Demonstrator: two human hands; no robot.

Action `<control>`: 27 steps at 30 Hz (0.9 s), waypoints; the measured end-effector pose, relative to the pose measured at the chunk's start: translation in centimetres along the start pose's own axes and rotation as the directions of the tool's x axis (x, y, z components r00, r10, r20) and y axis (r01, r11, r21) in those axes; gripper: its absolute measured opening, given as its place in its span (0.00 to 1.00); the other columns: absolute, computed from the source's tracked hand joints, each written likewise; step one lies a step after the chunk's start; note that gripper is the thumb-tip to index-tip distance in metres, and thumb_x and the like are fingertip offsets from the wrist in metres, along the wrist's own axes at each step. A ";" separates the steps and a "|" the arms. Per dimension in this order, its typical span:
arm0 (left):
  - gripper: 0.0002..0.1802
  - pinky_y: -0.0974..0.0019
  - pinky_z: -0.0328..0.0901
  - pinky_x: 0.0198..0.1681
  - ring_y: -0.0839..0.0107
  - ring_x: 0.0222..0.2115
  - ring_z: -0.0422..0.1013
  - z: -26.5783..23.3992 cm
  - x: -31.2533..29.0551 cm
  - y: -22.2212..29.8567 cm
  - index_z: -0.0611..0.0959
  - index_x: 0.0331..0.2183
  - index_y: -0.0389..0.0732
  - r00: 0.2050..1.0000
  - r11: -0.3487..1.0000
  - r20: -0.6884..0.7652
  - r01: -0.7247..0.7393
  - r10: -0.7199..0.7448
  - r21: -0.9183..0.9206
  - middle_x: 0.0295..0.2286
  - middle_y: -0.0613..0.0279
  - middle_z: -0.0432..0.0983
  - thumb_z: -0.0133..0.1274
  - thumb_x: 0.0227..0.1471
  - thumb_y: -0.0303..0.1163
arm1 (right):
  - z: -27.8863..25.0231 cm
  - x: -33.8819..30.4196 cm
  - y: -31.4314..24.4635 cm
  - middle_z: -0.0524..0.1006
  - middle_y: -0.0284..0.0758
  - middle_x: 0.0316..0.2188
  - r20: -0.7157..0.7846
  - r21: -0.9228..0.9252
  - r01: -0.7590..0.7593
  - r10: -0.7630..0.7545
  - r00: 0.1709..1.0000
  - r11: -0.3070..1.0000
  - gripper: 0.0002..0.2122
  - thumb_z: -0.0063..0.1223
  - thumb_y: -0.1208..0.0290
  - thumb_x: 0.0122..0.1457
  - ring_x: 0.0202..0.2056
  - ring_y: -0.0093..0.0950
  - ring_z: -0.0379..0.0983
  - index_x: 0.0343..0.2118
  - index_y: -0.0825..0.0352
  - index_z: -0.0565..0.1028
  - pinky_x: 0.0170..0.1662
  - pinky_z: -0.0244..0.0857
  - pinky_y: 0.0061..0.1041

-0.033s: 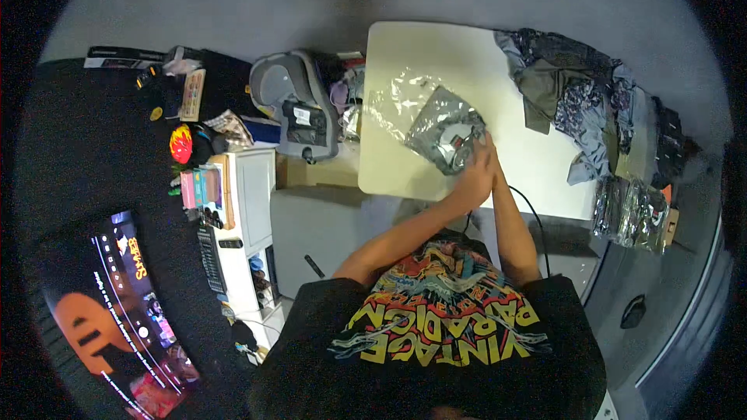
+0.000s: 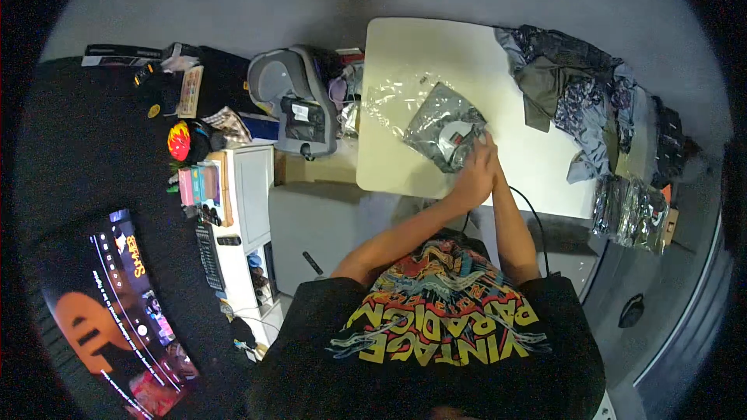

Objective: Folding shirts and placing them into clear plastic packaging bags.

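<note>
On the white table (image 2: 405,175) lies a clear plastic bag (image 2: 395,101) with a folded dark grey garment (image 2: 436,115) inside. A pale round patch with a small dark and red mark shows on the garment. My left hand (image 2: 471,179) reaches across to the bag's near right corner, its fingers closed on the plastic. Right beside it, my right hand (image 2: 491,167) is pressed against the left and also pinches that corner. The two hands overlap, so some fingertips are hidden. The bag's loose, wrinkled end spreads flat toward the left.
Rumpled dark and patterned clothes (image 2: 576,93) cover the table's right side, near shiny plastic-wrapped packages (image 2: 634,214). A black cable (image 2: 533,206) curves past the front edge. Left of the table stand a grey child seat (image 2: 311,101) and a white cabinet (image 2: 253,194).
The pale patch and its mark show more fully, and glare on the plastic has shifted. Both hands stay at the same corner of the bag.
</note>
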State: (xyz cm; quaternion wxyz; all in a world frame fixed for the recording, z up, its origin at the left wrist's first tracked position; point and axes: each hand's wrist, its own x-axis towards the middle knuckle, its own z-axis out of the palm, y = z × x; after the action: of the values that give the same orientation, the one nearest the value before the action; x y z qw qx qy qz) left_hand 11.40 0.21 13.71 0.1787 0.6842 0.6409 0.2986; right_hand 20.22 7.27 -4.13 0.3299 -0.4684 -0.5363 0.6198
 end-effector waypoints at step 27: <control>0.43 0.59 0.72 0.38 0.54 0.42 0.66 3.7 -0.1 -3.8 0.52 0.64 0.38 0.928 0.902 0.067 0.338 -0.368 0.270 0.39 0.52 0.63 0.51 0.50 0.28 | 0.2 2.8 -2.9 0.72 0.35 0.48 0.132 0.010 -0.073 0.071 0.989 0.997 0.21 0.49 0.63 0.66 0.48 0.26 0.68 0.57 0.68 0.62 0.52 0.62 0.26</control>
State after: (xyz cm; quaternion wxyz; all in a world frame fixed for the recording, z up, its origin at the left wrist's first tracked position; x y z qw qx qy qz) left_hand 10.82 1.09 8.56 0.1778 0.5899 0.7757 0.1367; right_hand 18.76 10.38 -1.99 0.2746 -0.4431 -0.5348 0.6650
